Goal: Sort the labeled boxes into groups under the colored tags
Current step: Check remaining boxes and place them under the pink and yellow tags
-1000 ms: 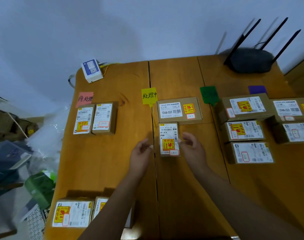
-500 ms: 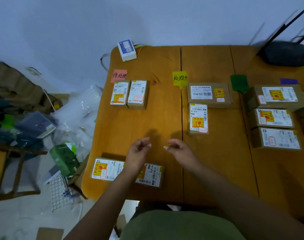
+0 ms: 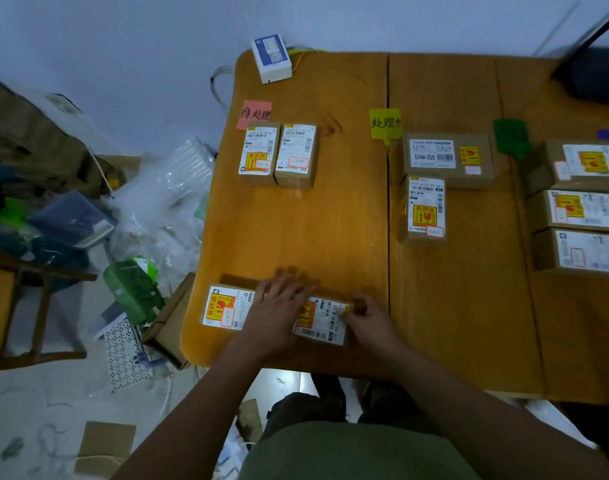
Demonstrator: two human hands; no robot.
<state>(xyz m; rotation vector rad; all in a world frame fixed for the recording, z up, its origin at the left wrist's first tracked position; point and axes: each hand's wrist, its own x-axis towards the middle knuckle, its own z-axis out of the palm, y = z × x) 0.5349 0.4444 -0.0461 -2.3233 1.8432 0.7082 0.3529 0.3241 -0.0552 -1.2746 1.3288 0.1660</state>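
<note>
Handwritten in black on the pink paper tag (image 3: 256, 114), well beyond the left hand (image 3: 279, 306): 待处理. On the yellow paper tag (image 3: 385, 123), far ahead of the right hand (image 3: 369, 320): 处理中. Printed on the wide brown cardboard box (image 3: 448, 159) just right of that yellow tag: 12V4A-5525. On the small brown cardboard box (image 3: 322, 322) gripped by the right hand, only blurred barcode digits. Elsewhere, print too small to read.
</note>
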